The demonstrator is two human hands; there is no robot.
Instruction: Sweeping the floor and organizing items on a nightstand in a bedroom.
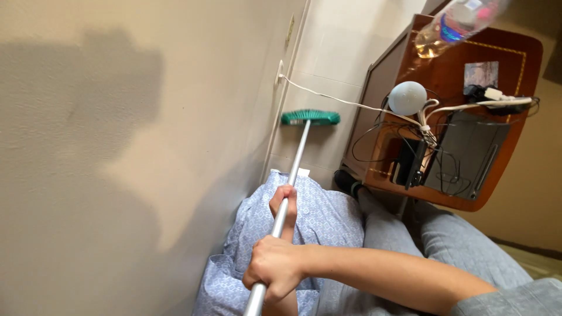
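A broom with a silver metal handle (295, 158) and a green brush head (310, 117) rests with its head on the pale tiled floor beside the wall. My right hand (272, 266) is closed around the handle near its upper end, its bare forearm coming in from the lower right. My left hand (284, 202) grips the handle farther down, toward the brush head. Blue patterned fabric (328, 219) lies under both hands, and grey trouser legs (468, 246) show to its right.
A beige wall (117, 158) fills the left side. A white cable (333, 99) runs from a wall socket (280, 73) to a wooden table (451, 64). The table holds a plastic bottle (456, 23), a round grey speaker (408, 98), tangled cables and a dark flat device (468, 152).
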